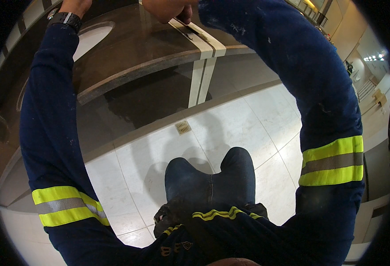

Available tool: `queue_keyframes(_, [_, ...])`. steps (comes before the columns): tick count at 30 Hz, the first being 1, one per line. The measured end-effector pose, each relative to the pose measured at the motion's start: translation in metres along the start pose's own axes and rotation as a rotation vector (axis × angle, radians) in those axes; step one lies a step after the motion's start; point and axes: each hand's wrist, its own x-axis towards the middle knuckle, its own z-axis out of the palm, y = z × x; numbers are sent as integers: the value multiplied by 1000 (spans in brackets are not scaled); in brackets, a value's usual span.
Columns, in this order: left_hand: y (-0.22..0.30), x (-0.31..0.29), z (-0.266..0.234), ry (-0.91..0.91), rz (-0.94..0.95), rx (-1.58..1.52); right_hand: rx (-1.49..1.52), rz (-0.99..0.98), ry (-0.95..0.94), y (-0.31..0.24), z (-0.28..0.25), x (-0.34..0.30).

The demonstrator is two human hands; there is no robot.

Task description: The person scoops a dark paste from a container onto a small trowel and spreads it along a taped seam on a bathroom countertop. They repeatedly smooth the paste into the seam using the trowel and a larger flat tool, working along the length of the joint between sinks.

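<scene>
A dark brown countertop (pixel 133 44) with a curved front edge lies ahead of me. My left hand (pixel 75 6) reaches over its far left part, a dark watch on the wrist; its fingers are cut off by the top edge of the picture. My right hand (pixel 170 9) is low over the counter with its fingers curled in. Under it runs a white strip with a dark line (pixel 203 42), which crosses the counter to its front edge. Whatever those fingers hold, if anything, is hidden.
An oval white basin (pixel 93 40) is set into the counter beside my left forearm. Below the front edge stands a white upright with a dark stripe (pixel 200 82). A small square floor drain (pixel 183 127) sits in the pale tiled floor (pixel 248 119).
</scene>
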Motion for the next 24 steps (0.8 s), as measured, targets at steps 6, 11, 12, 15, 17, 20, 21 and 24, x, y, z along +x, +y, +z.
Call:
queue_keyframes(6, [7, -3, -5, 3, 13, 22, -17, 50, 93, -4, -13, -11])
queue_keyframes(11, [-9, -30, 51, 156, 131, 225, -16, 77, -84, -6, -44, -42])
queue_keyframes(12, [-21, -36, 68, 201, 162, 279, -31, 74, -42, -9, -39, -50])
queue_keyframes(15, [-40, -57, 116, 283, 229, 411, -60, 41, 42, -11, -24, -61])
queue_keyframes(17, [-47, -62, 140, 309, 259, 458, -39, -8, 20, 1, -14, -52])
queue_keyframes(20, [-6, -111, 137, 452, 292, 676, 31, -77, 100, -19, -12, -22])
queue_keyframes(21, [-27, -96, 151, 415, 303, 612, 8, -28, 16, -12, -15, -39])
queue_keyframes(24, [-49, -89, 172, 395, 324, 579, 48, 42, -63, -5, -17, -48])
